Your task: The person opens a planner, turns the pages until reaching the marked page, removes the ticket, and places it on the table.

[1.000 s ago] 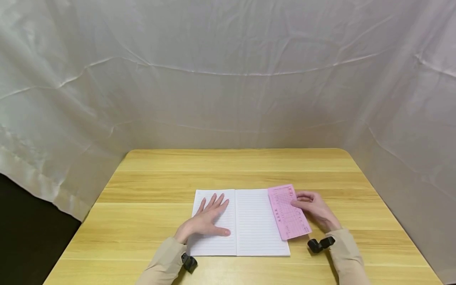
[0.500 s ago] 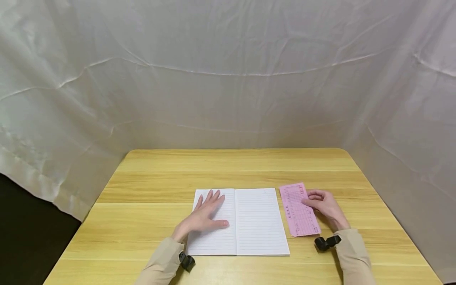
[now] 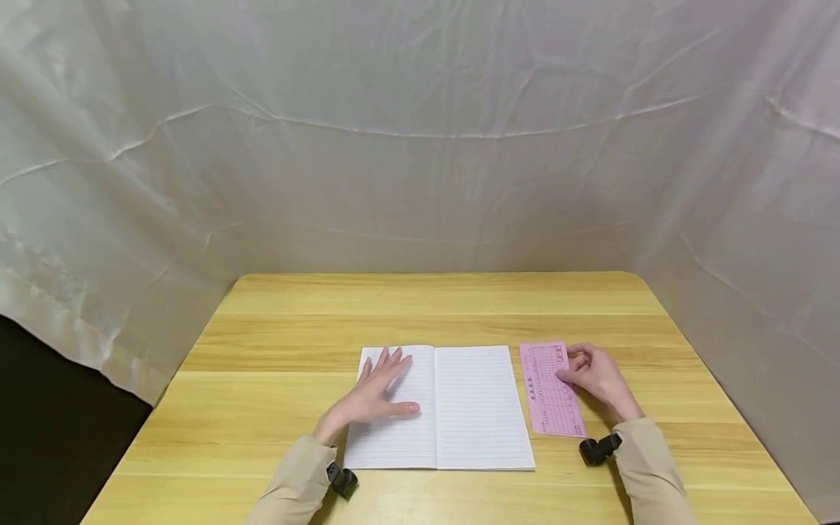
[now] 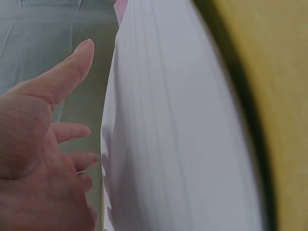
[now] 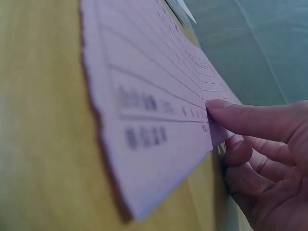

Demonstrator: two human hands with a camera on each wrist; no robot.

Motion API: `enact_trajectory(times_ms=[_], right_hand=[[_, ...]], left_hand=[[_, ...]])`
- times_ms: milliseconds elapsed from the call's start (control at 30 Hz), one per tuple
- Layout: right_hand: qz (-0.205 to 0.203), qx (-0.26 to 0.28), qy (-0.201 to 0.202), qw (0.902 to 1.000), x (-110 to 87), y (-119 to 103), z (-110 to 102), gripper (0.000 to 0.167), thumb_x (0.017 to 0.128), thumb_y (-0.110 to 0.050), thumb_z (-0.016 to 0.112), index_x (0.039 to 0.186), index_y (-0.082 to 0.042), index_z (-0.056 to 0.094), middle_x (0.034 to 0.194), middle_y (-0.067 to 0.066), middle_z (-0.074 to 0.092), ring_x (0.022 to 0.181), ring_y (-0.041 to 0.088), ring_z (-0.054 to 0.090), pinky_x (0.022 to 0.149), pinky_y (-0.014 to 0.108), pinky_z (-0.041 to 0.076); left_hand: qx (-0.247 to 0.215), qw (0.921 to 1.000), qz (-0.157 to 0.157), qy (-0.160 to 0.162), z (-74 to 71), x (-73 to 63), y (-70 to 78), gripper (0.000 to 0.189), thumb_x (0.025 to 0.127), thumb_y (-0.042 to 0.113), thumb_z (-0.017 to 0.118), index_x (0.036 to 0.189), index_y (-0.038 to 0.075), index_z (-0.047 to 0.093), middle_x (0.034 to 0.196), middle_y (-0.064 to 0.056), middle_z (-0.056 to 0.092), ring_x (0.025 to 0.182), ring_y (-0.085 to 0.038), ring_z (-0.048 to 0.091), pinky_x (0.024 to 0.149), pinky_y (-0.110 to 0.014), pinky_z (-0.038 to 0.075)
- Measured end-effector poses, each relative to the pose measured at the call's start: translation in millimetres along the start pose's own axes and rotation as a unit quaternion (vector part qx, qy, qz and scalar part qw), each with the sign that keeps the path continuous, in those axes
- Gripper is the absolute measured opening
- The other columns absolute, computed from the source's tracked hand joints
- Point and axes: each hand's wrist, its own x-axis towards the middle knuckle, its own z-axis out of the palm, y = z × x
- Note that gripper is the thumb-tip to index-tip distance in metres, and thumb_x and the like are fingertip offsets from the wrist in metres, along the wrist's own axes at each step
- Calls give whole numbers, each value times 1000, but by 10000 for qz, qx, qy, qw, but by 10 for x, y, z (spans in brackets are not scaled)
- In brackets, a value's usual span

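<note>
An open lined notebook [image 3: 482,408] lies on the wooden table with blank ruled pages showing. Over its left page is my left hand [image 3: 372,397], fingers spread and straight; in the left wrist view that hand [image 4: 43,144] appears slightly above the paper [image 4: 163,120]. To the right of the notebook, my right hand [image 3: 597,378] pinches the right edge of a pink printed slip [image 3: 551,394]. The right wrist view shows the thumb [image 5: 236,115] on top of the slip [image 5: 154,106] with the fingers curled beneath. The slip's near end stands close to the tabletop.
The light wooden table [image 3: 289,335] extends around the notebook. A pale cloth curtain [image 3: 420,197] surrounds the back and sides. Each wrist carries a small black camera [image 3: 599,450]. A dark area [image 3: 59,423] lies beyond the table at the lower left.
My right hand has carried the pink slip rightward off the notebook's right page and turned it straighter, lowering it beside the notebook. My left hand has shifted slightly left and away from me.
</note>
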Motion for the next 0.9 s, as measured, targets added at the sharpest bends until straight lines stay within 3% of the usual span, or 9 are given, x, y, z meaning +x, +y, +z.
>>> enact_trajectory(times_ms=[200, 400, 533, 633, 767, 900], right_hand=[[-17, -274, 161, 9995, 7, -11, -2, 60, 82, -12, 81, 127, 12, 51, 83, 9, 58, 73, 16, 50, 62, 21, 40], [-170, 13, 188, 9997, -6, -119, 17, 61, 84, -10, 79, 134, 8, 49, 91, 12, 58, 74, 13, 53, 59, 19, 48], [-683, 116, 137, 9975, -6, -274, 97, 56, 83, -11, 80, 132, 5, 56, 102, 19, 65, 84, 18, 60, 71, 23, 55], [-1230, -44, -29, 9924, 5, -359, 191, 51, 82, -14, 82, 127, 2, 62, 113, 21, 68, 98, 29, 66, 86, 39, 58], [-1937, -236, -541, 9793, 32, -421, 305, 54, 80, -18, 84, 127, 0, 65, 127, 21, 67, 118, 43, 62, 102, 61, 50], [-2279, -268, -1086, 9672, 51, -470, 385, 65, 80, -25, 85, 133, 2, 60, 139, 23, 61, 132, 46, 53, 112, 64, 38]], left_hand=[[66, 10000, -28, 23, -6, 9, -3, 93, 88, 44, 75, 158, 4, 29, 168, -23, 11, 157, -43, -1, 124, -65, -7], [17, 9999, -10, 133, -38, 16, -34, 93, 88, 42, 76, 157, 1, 29, 166, -27, 12, 156, -47, -1, 123, -67, -9], [73, 9995, -33, 315, -65, 41, -95, 90, 89, 38, 76, 157, 0, 30, 165, -28, 15, 155, -48, 2, 123, -69, -7], [6, 9990, -87, 443, -93, 64, -136, 89, 89, 37, 75, 157, 0, 30, 165, -28, 17, 156, -47, 6, 123, -69, -5], [-94, 9986, -111, 511, -140, 93, -169, 87, 90, 35, 75, 156, -1, 31, 165, -28, 21, 155, -46, 13, 124, -68, -2], [-14, 9976, -126, 679, -172, 135, -211, 85, 91, 36, 74, 155, -3, 32, 162, -27, 30, 153, -45, 23, 125, -67, 3]])
